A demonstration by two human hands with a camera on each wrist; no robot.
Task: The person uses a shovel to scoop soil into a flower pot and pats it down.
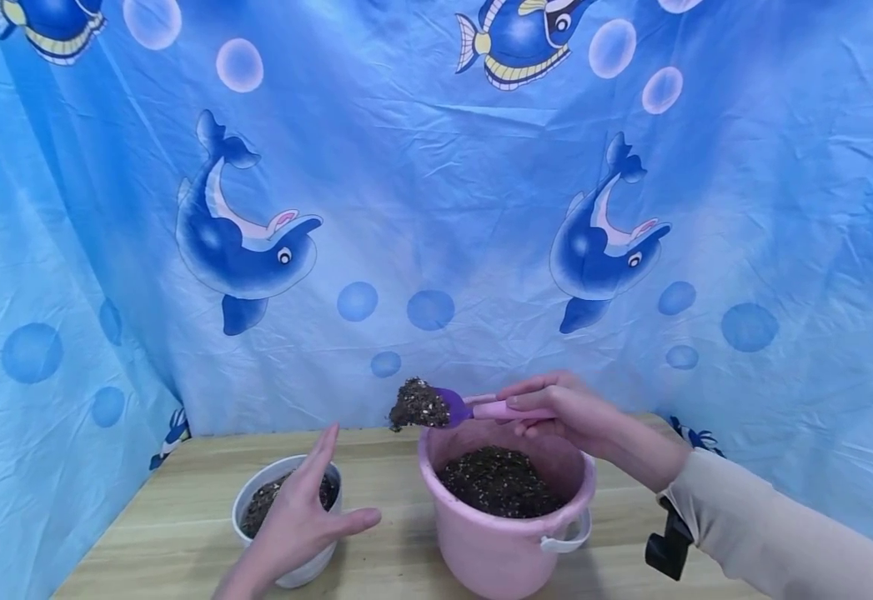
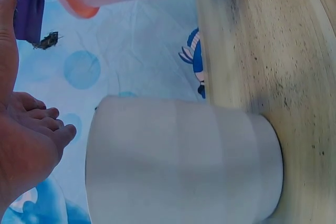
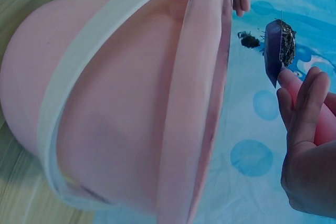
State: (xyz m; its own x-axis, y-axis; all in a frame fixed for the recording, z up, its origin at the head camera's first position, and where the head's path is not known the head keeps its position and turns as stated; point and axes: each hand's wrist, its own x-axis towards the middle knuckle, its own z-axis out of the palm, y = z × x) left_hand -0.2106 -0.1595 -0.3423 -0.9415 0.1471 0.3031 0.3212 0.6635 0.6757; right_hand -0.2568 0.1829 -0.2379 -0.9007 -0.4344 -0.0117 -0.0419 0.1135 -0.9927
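My right hand (image 1: 567, 412) grips the pink handle of a small purple trowel (image 1: 457, 407) above the pink bucket (image 1: 507, 542). Dark soil (image 1: 418, 404) flecked with white is heaped on its blade. In the right wrist view, a clump of soil (image 3: 249, 40) hangs in the air just off the blade (image 3: 273, 48). Dark soil (image 1: 499, 483) also lies inside the bucket. My left hand (image 1: 303, 508), fingers straight and thumb spread, hovers over the white pot (image 1: 244, 492), hiding part of the soil (image 1: 262, 504) in it. Nothing is in that hand.
Both containers stand on a light wooden table (image 1: 383, 542), which shows scattered soil crumbs in the left wrist view. A white handle (image 1: 567, 543) hangs at the bucket's side. Behind the table hangs a blue curtain (image 1: 436, 208) printed with dolphins and fish.
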